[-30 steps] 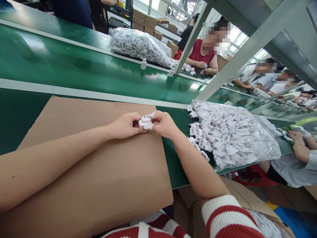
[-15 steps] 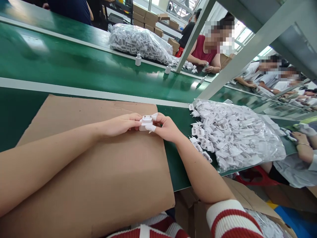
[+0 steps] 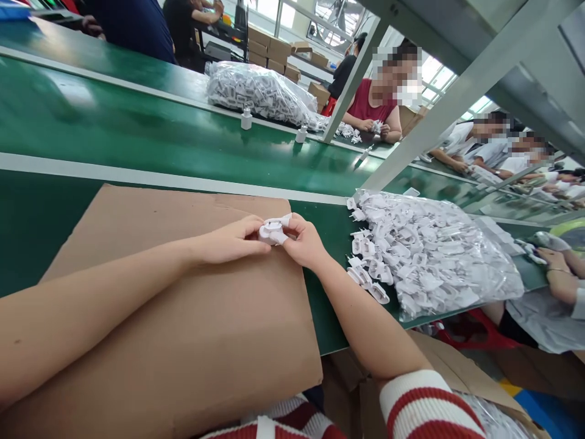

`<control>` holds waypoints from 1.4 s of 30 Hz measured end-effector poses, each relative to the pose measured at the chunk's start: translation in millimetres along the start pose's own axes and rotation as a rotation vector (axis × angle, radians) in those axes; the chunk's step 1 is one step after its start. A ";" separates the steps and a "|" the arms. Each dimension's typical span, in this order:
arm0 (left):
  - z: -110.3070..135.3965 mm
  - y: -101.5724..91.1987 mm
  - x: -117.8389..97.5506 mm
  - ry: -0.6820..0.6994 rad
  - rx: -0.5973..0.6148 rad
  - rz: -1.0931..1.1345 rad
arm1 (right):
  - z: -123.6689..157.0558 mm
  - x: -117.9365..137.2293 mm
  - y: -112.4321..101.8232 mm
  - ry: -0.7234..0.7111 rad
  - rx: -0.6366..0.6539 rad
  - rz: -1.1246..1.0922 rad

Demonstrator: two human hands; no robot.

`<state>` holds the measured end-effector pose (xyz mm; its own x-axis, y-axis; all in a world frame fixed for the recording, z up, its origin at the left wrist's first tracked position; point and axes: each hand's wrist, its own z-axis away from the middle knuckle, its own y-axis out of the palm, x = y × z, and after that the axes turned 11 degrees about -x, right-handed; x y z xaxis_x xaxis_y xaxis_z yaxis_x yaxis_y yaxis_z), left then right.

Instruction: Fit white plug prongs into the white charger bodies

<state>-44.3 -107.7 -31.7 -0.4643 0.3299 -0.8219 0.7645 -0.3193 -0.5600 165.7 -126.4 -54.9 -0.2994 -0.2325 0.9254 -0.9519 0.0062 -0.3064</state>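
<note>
A white plug adapter [image 3: 271, 231] is held between my two hands, just above the cardboard sheet [image 3: 205, 341]. My left hand [image 3: 235, 239] grips its left end between thumb and fingers. White covers sit on the thumb and a fingertip of my right hand [image 3: 305, 241], which pinches the right end. Part of the adapter is hidden by my fingers. To the right of my right hand lie loose white plug parts [image 3: 365, 247], spilling from a clear plastic bag [image 3: 452, 256] full of similar pieces.
Beyond the cardboard runs a green conveyor [image 3: 150, 128], carrying white plug pieces [image 3: 246, 119] spaced apart. Another filled plastic bag [image 3: 260, 88] lies on its far side. A slanted metal post [image 3: 420, 116] rises at the right. Co-workers sit opposite and to the right.
The adapter has turned in my fingers, and its rounded face now shows more. My left thumb has shifted lower. The pieces on the conveyor have moved slightly left.
</note>
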 end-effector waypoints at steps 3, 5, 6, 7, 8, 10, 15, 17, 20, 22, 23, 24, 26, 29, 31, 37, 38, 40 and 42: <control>6.2 12.3 5.3 0.067 -0.048 -0.054 | 4.9 6.7 -1.3 -0.079 -0.011 -0.011; 9.3 18.1 7.6 0.166 -0.122 -0.086 | 7.3 13.0 -4.0 -0.172 -0.025 0.057; 10.5 19.7 7.7 0.214 -0.127 -0.088 | 8.4 16.5 -5.6 -0.223 -0.040 0.095; 11.6 20.4 7.0 0.245 -0.118 -0.078 | 9.6 20.2 -7.0 -0.273 -0.061 0.122; 12.6 20.2 5.4 0.261 -0.109 -0.059 | 10.7 23.9 -8.3 -0.320 -0.088 0.133; 14.2 17.8 0.3 0.282 -0.123 0.001 | 13.1 31.5 -10.3 -0.404 -0.150 0.120; 16.1 7.3 -15.7 0.585 -0.434 0.065 | 17.9 46.7 -14.7 -0.509 -0.322 0.020; 17.3 4.6 -18.6 0.725 -0.493 0.027 | 19.3 48.7 -15.6 -0.495 -0.336 -0.019; 20.4 2.6 -18.7 0.777 -0.434 -0.027 | 21.3 49.5 -15.4 -0.458 -0.299 -0.055; 22.8 1.5 -19.3 0.775 -0.384 -0.057 | 23.4 51.7 -15.4 -0.451 -0.285 -0.057; 24.0 0.7 -20.6 0.783 -0.373 -0.067 | 24.8 53.6 -15.7 -0.454 -0.284 -0.057; 25.1 0.0 -22.7 0.799 -0.366 -0.070 | 26.4 56.0 -16.3 -0.456 -0.287 -0.060; 27.1 -1.5 -28.7 0.843 -0.361 -0.060 | 29.9 61.3 -18.2 -0.457 -0.290 -0.083; 30.2 -2.1 -38.4 0.913 -0.356 -0.022 | 34.8 68.3 -20.6 -0.451 -0.269 -0.158; 33.1 -0.6 -42.9 0.918 -0.352 -0.004 | 38.3 71.9 -20.7 -0.436 -0.258 -0.199; 45.3 8.4 -49.0 0.841 -0.438 0.017 | 50.3 82.6 -17.7 -0.430 -0.327 -0.180; 46.1 8.3 -49.7 0.829 -0.436 0.019 | 50.2 82.4 -17.0 -0.432 -0.329 -0.180; 44.4 5.5 -49.1 0.801 -0.415 0.012 | 46.1 77.0 -14.8 -0.416 -0.328 -0.202; 37.9 0.7 -44.7 0.712 -0.362 -0.008 | 37.8 64.5 -11.4 -0.366 -0.325 -0.243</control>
<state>-39.9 -156.4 0.7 -0.1661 0.8582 -0.4857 0.9167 -0.0471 -0.3967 159.7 -178.2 -0.2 -0.0812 -0.5880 0.8048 -0.9793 0.1973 0.0453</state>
